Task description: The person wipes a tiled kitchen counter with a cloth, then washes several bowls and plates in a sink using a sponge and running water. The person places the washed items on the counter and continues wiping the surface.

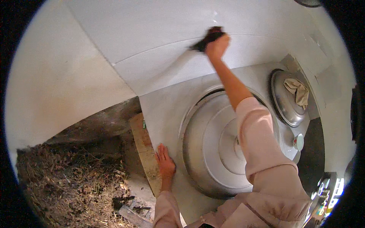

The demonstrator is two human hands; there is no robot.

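Note:
My right hand (pixel 218 47) is raised against the white wall (pixel 159 61) and grips a dark cloth (pixel 209 38), blurred by motion. Flat on the left edge of the light countertop (pixel 165 114), my left hand (pixel 166 165) rests with nothing in it. Between my arms a large round metal lid (pixel 208 142) covers a wide pan set into the counter. A folded beige cloth (pixel 298 92) lies on another metal lid (pixel 281 99), which leans at the right.
A small light-coloured cup or tin (pixel 298 142) stands at the counter's right side. Dry straw or brush (pixel 77 185) is heaped on the floor at the lower left, beside a small wooden stool or frame (pixel 134 216).

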